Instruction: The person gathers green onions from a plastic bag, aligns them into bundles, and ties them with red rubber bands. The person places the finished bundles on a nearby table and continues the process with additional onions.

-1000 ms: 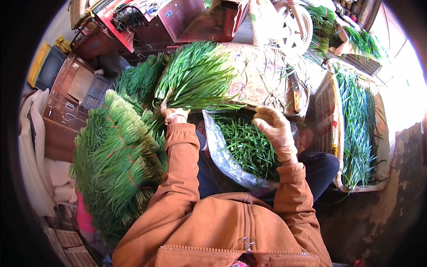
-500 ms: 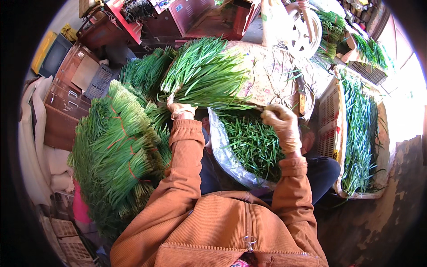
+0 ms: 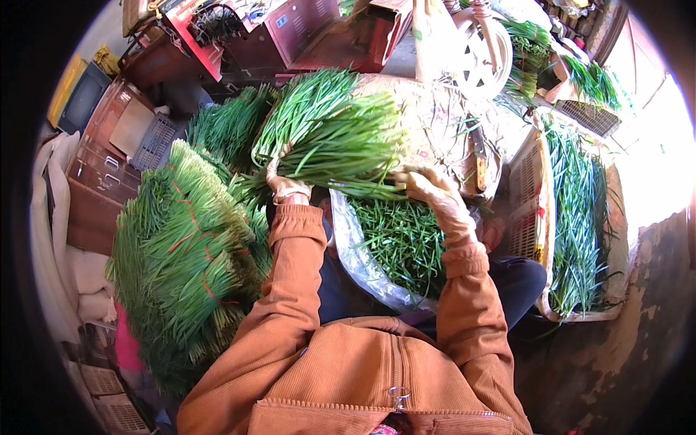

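Observation:
A big loose bunch of garlic chives (image 3: pixel 341 134) lies in front of me, leaves to the left and pale stem ends to the right. My gloved left hand (image 3: pixel 286 188) is closed round the near side of its leafy part. At the pale stem ends is my gloved right hand (image 3: pixel 438 196), its fingertips against them; motion smears the fingers, so their grip is unclear. Below, between my legs, a clear plastic bag (image 3: pixel 351 239) holds loose green leaves (image 3: pixel 402 239). A knife (image 3: pixel 478 156) with a yellowish handle lies on the sacking to the right.
Tied bundles of chives (image 3: pixel 181 254) are piled at my left. On the right stands a lined plastic crate (image 3: pixel 528 210) full of chives. Stained sacking (image 3: pixel 428 119) spreads beyond the bunch, with a white wheel (image 3: pixel 482 61) behind it. Dark red cabinets (image 3: pixel 304 32) stand at the back.
My right hand has moved left to the stem ends of the bunch. My left hand keeps its grip. Some chives have shifted toward me, and the whole view has swung slightly.

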The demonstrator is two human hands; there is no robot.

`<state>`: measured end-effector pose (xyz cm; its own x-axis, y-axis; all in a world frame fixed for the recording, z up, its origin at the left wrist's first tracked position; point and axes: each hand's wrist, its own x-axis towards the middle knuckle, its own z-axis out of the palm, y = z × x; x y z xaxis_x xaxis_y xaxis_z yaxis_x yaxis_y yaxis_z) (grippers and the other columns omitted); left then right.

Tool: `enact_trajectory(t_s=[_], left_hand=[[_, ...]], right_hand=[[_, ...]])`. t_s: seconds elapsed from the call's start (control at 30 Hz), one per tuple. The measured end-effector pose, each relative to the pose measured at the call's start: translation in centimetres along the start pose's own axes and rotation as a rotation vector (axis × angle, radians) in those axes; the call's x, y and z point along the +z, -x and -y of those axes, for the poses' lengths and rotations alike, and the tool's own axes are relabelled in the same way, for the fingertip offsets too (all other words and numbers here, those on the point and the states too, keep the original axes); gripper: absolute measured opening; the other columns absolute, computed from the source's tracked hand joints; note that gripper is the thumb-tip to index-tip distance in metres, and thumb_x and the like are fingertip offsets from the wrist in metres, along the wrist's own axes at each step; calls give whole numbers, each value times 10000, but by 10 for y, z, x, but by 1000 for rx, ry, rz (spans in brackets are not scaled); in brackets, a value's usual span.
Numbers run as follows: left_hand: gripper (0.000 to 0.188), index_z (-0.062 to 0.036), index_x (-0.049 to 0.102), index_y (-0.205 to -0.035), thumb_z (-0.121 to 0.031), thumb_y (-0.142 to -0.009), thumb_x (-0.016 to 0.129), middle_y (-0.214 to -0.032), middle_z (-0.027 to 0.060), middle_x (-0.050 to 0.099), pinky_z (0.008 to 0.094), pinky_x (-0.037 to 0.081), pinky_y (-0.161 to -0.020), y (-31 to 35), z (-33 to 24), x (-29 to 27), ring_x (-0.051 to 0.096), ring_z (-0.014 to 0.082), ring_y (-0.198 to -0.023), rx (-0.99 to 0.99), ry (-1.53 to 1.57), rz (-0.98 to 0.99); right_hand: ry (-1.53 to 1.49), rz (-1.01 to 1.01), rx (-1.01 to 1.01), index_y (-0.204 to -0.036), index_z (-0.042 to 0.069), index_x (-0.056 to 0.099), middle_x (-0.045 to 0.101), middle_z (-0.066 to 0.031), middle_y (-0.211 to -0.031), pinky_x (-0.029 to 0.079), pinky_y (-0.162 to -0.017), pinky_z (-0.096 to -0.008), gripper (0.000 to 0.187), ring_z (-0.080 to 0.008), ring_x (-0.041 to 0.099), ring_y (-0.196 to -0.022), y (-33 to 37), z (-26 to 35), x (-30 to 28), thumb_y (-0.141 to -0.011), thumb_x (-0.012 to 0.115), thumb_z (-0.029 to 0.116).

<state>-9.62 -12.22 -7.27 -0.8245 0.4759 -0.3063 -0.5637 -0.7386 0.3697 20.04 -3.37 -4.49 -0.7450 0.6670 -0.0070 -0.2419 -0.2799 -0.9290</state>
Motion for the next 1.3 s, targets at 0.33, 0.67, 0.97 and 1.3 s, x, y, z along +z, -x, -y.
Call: enact_trajectory(t_s=[0.33,0.67,0.97,1.3], left_hand=[[224,7,632,-845,-166,-757,520,-949,146,656,397,480,-880,-18,16,-7,617,272,-907,-111,44,64],[312,-14,640,-847,-224,-763,425,-929,129,660,465,477,-848,-24,6,-10,612,270,-889,-55,-73,21],[304,-6,616,-857,-252,-795,448,-946,152,633,472,464,-867,-13,10,-7,594,306,-889,-22,-85,47],[219,-4,580,-898,-158,-743,557,-969,127,628,428,461,-885,-34,-36,-4,591,268,-937,129,36,224]], right_hand=[[-377,84,36,-1083,-4,549,605,-66,-993,497,-752,-315,259,-152,588,-818,-7,-25,10,-849,539,106],[215,-202,-77,-1120,18,563,597,-70,-1077,443,-856,-317,400,-163,557,-955,38,-9,0,-777,704,168],[999,-215,-511,-888,85,669,609,-96,-770,462,-652,-338,175,-277,595,-741,13,-15,29,-730,693,155],[304,-583,-174,-921,35,644,591,-77,-757,443,-694,-254,146,-146,563,-733,54,-14,-90,-779,651,71]])
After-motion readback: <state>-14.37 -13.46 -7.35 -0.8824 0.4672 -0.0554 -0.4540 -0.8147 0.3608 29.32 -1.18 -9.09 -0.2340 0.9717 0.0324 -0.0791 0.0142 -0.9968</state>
